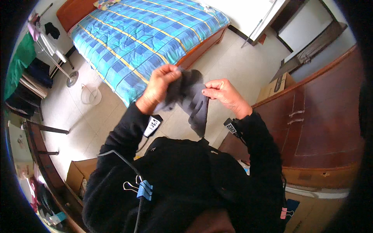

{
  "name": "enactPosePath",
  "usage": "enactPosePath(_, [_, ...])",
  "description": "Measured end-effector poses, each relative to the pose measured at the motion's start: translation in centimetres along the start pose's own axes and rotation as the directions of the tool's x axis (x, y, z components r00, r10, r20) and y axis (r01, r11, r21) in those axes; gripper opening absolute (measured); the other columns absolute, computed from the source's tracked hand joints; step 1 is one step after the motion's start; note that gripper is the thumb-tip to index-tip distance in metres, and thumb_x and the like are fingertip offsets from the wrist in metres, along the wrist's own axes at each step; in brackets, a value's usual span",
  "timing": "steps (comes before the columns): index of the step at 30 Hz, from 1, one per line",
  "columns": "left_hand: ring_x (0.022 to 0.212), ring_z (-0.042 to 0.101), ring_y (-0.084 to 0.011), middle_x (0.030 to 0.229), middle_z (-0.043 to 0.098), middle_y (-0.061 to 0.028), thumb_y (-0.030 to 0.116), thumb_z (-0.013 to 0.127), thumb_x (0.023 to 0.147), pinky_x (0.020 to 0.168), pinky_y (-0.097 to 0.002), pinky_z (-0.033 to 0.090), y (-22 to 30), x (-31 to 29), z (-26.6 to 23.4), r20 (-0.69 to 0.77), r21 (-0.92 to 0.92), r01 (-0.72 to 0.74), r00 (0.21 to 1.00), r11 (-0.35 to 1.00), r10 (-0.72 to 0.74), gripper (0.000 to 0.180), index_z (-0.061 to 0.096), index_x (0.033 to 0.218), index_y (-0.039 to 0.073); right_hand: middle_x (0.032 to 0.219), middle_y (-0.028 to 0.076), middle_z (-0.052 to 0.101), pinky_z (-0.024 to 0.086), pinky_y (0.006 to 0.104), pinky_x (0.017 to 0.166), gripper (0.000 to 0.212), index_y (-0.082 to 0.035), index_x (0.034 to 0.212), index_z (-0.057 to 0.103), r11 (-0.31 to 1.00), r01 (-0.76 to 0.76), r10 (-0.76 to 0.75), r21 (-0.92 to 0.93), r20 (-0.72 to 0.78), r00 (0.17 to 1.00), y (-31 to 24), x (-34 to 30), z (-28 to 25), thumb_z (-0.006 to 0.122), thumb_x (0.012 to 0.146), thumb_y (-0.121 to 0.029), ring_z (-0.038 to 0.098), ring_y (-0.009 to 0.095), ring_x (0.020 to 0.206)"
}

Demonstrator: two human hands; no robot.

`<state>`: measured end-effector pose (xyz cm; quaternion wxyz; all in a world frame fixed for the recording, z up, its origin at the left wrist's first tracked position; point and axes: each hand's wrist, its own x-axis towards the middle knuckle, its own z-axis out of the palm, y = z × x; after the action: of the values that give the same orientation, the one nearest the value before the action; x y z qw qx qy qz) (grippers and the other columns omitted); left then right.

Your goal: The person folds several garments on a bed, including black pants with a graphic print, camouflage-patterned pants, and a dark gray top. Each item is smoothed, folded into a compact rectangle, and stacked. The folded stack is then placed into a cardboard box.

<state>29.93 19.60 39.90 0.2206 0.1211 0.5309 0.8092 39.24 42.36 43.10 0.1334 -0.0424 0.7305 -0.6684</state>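
Note:
A limp, dark grey piece of thin cloth point(196, 106) hangs in front of my body between both hands. Its exact kind is hard to make out, since part of it is blurred and bunched. My left hand point(158, 86) is closed on the bunched upper left part, thumb on top. With thumb and fingertips, my right hand point(225, 95) pinches the upper right edge. From there the cloth narrows to a low point near my waist. Black sleeves cover both forearms, and a small device is strapped at each wrist.
Ahead stands a bed point(136, 35) with a blue checked cover. On the left are a clothes rack point(58, 70), a clear bucket point(90, 95) and a wooden table point(42, 163). A dark red cabinet point(322, 124) and a cardboard box point(272, 88) are on the right.

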Motion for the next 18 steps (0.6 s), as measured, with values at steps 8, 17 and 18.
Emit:
enactPosePath(8, [0.08, 0.054, -0.0056, 0.086, 0.062, 0.0016, 0.008, 0.062, 0.09, 0.074, -0.0213, 0.045, -2.5, -2.0, 2.2, 0.051, 0.024, -0.181, 0.982, 0.983, 0.179, 0.01, 0.061, 0.097, 0.001, 0.075, -0.003, 0.056, 0.037, 0.0205, 0.058, 0.012, -0.001, 0.089, 0.064, 0.978, 0.035, -0.034, 0.204, -0.006, 0.999, -0.5, 1.7, 1.1, 0.059, 0.091, -0.012, 0.046, 0.005, 0.064])
enactPosePath(17, [0.077, 0.052, -0.0057, 0.084, 0.061, 0.0006, 0.01, 0.062, 0.091, 0.07, -0.0225, 0.045, -3.9, -2.2, 3.3, 0.039, 0.093, -0.268, 0.963, 0.959, 0.266, 0.012, 0.061, 0.099, 0.001, 0.071, -0.001, 0.057, 0.037, 0.0193, 0.051, 0.004, -0.001, 0.088, 0.062, 0.991, 0.126, -0.133, -0.045, -0.211, 0.968, -1.3, 1.7, 2.7, 0.062, 0.089, -0.005, 0.048, 0.005, 0.058])
enactPosePath(18, [0.077, 0.052, -0.0057, 0.084, 0.061, 0.0005, 0.01, 0.062, 0.091, 0.069, -0.0224, 0.045, -3.8, -2.1, 3.3, 0.045, 0.088, -0.276, 0.961, 0.957, 0.273, 0.012, 0.061, 0.099, 0.002, 0.071, -0.001, 0.057, 0.038, 0.0192, 0.05, 0.004, -0.001, 0.088, 0.062, 0.989, 0.143, -0.151, -0.048, -0.233, 0.961, -1.2, 1.8, 2.9, 0.062, 0.089, -0.004, 0.049, 0.005, 0.058])
